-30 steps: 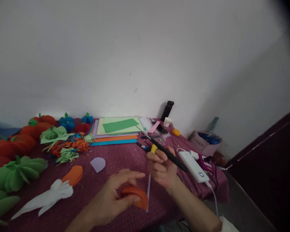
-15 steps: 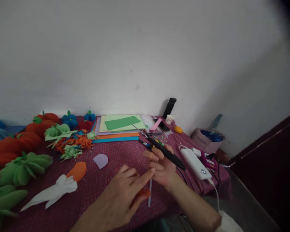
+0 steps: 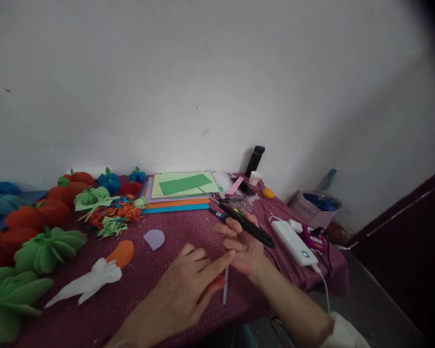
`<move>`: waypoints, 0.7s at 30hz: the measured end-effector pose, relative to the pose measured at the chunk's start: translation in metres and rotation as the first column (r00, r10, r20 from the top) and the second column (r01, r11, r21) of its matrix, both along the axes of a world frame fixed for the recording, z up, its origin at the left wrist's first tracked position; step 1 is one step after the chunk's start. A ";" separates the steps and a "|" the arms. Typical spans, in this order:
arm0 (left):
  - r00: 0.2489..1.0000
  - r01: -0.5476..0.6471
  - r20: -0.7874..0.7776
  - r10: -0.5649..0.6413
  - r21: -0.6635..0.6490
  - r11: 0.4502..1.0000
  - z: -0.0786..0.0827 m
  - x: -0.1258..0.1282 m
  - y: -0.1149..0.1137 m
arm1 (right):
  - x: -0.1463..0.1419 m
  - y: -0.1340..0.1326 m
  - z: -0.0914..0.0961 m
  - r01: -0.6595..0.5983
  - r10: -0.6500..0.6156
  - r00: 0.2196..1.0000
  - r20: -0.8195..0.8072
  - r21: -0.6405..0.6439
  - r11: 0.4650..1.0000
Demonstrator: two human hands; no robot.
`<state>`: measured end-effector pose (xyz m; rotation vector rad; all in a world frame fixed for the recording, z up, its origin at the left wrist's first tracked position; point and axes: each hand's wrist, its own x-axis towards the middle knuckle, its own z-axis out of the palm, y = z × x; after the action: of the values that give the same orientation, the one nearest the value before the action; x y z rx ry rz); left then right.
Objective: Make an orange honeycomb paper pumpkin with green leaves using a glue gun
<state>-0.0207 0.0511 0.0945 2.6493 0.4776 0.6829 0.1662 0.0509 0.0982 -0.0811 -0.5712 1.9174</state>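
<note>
My left hand (image 3: 186, 290) lies palm-down near the table's front edge, fingers closed over a folded orange paper piece (image 3: 218, 282), of which only a small edge shows. Its index finger stretches toward my right hand (image 3: 243, 244). My right hand is just beyond, fingers loosely curled around a long black tool (image 3: 245, 224) with a thin metal tip pointing toward the paper stack. A pale thin strip (image 3: 225, 286) lies on the cloth between the hands.
A maroon cloth covers the table (image 3: 159, 270). Coloured paper sheets (image 3: 183, 191) lie at the back, paper pumpkins (image 3: 39, 217) and scraps on the left. A lilac cutout (image 3: 154, 239), an orange cutout (image 3: 122, 253) and white paper (image 3: 87, 285) lie mid-table. A white power bank (image 3: 292, 236) sits right.
My left hand turned over and covered the orange paper, which was plainly visible a second ago. My right hand with the black tool shifted slightly away from me. The view drifted left.
</note>
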 end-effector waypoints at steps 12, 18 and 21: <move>0.752 0.067 0.402 0.522 -0.835 0.546 -0.029 0.000 0.025 | 0.020 -0.013 -0.001 0.069 -0.377 0.500 0.780 0.398 0.915; 0.734 0.067 0.420 0.534 -0.827 0.558 -0.032 0.002 0.024 | 0.010 -0.020 0.002 0.168 -0.563 0.235 0.792 0.538 0.826; 0.739 0.037 0.417 0.529 -0.809 0.586 -0.030 0.003 0.022 | -0.001 -0.018 0.000 0.267 -0.609 0.252 0.752 0.551 0.791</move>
<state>-0.0177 0.0732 0.0640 1.3911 0.7587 1.0861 0.1655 0.0331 0.0981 -1.0710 -1.4291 0.9980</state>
